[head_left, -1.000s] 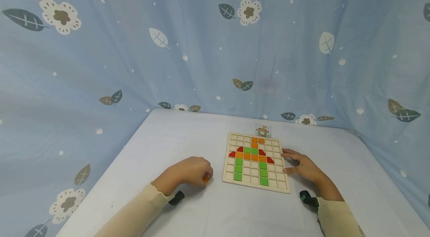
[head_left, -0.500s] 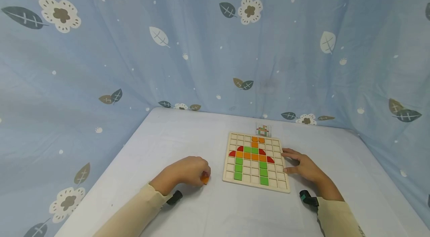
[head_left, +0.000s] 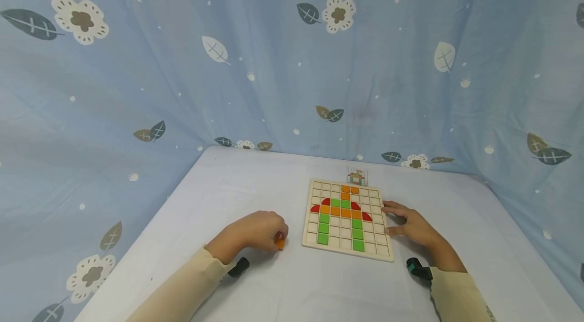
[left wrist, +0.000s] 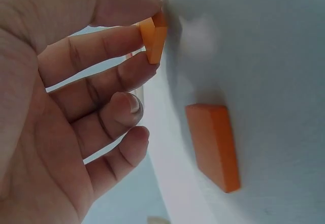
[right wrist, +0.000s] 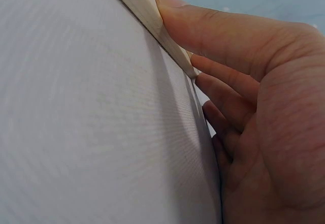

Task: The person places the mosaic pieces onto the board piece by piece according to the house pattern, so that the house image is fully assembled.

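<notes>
My left hand (head_left: pixel 261 231) pinches an orange tile (left wrist: pixel 154 35) between thumb and fingertips, low over the white table. Under that hand, a second orange tile (left wrist: pixel 212 147) lies on the tabletop, hidden in the head view. To the right sits a square wooden grid board (head_left: pixel 370 249) holding green tiles (head_left: pixel 323 228), orange tiles (head_left: pixel 335 212) and red rounded tiles (head_left: pixel 367 217). My right hand (head_left: pixel 412 225) rests at the board's right edge with relaxed, spread fingers; the thumb (right wrist: pixel 203 26) touches the rim in the right wrist view.
A small pattern card (head_left: pixel 358 176) with a coloured grid drawing lies just behind the board. Blue patterned cloth (head_left: pixel 274 58) hangs around the back and sides of the table (head_left: pixel 246 175). Black wrist devices (head_left: pixel 418 269) sit near both sleeves.
The left hand dips slightly left, then returns right, and the orange tile in its fingers shows at a different angle. My right hand and the board stay put.
</notes>
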Available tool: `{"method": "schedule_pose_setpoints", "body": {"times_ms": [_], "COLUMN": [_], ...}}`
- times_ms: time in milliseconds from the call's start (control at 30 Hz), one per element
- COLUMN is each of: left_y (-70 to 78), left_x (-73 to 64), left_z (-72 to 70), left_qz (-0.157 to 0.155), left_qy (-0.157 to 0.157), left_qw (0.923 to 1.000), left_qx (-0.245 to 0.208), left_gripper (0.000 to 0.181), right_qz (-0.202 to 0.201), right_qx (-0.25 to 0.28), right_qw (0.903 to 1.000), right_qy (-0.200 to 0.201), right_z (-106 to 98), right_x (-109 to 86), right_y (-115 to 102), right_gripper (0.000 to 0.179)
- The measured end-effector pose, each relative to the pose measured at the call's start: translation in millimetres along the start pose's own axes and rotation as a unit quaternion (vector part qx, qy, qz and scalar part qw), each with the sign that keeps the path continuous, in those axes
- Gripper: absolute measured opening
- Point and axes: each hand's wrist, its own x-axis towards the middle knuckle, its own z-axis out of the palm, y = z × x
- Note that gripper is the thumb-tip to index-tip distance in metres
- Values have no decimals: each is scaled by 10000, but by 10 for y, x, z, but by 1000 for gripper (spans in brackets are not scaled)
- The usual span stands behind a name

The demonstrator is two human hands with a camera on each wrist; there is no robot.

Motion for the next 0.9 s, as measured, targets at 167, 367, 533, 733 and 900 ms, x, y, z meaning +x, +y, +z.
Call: {"method": "schedule_pose_setpoints", "body": {"times_ms": [167, 367, 533, 733, 900], "left_y": [19, 106, 195, 281, 353], "left_x": [58, 160, 270, 375, 485], "left_z": [-5, -57, -101, -122, -111], "left_qz": [19, 5, 246, 405, 484], "left_qy": [35, 40, 96, 115, 115], "left_qw": [10000, 10000, 9996, 9991, 9988], "left_qx": [-16, -87, 64, 86, 37], "left_gripper": [14, 12, 11, 10, 10], "right_qz": [45, 37, 41, -15, -5], "right_qx": [1, -73, -75, 0, 3], "right_qw": [10000, 10000, 10000, 10000, 10000], "right_qy": [-14, -8, -10, -11, 16], "right_z": [5, -1, -2, 1, 2], "right_x": [3, -4, -9, -8, -6], "right_y": [-4, -14, -12, -11, -9], "right_gripper": [72, 71, 71, 71, 71]}}
